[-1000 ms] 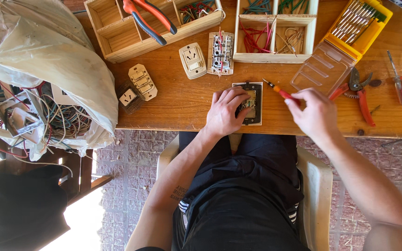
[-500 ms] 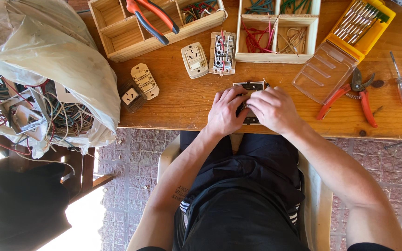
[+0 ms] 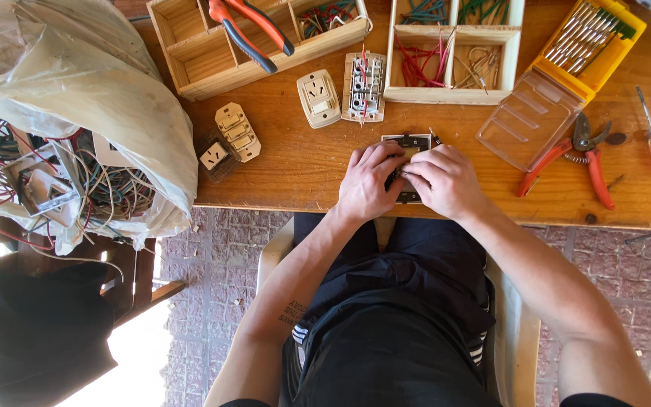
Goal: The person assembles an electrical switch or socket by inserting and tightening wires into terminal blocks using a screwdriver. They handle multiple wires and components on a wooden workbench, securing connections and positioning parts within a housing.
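My left hand (image 3: 367, 181) and right hand (image 3: 442, 179) meet over a small dark switch plate (image 3: 408, 142) lying on the wooden table (image 3: 303, 169) just above the frame's centre; both sets of fingers are curled closed on it, hiding most of it. Just above sit a cream socket (image 3: 318, 98) and a wired switch module (image 3: 364, 87). Right of my hands lie red-handled pliers (image 3: 566, 162) and a yellow bit case (image 3: 589, 41). At the left edge slumps a bag of tangled wires (image 3: 77, 136).
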